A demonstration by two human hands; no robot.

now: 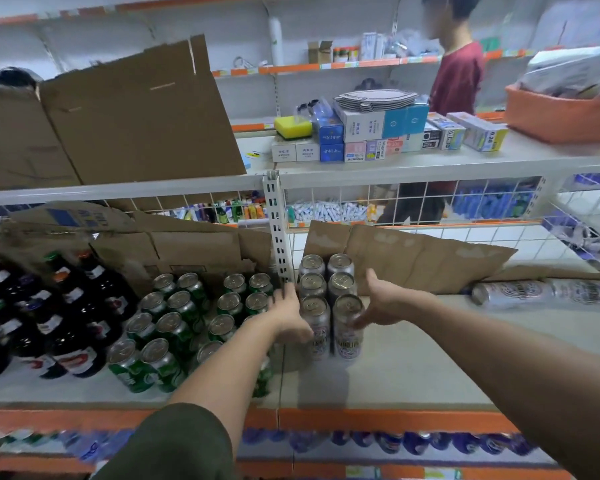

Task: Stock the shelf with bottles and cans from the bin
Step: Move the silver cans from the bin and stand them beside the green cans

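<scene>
Beside the upright post [274, 223] of the shelf [430, 358], we extend both forearms and set our hands, held apart, on either side of a block of silver cans [312, 282]. Our left hand [290, 318] lies against the block's left flank; we cannot tell whether its fingers curl. Our right hand [383, 306] is spread, thumb raised, fingertips at the front right can. The six cans stand upright in two rows, tops sealed. Green cans [174, 327] and dark bottles [49, 323] stand leftward. Two more cans [548, 292] lie sideways near the rear edge.
</scene>
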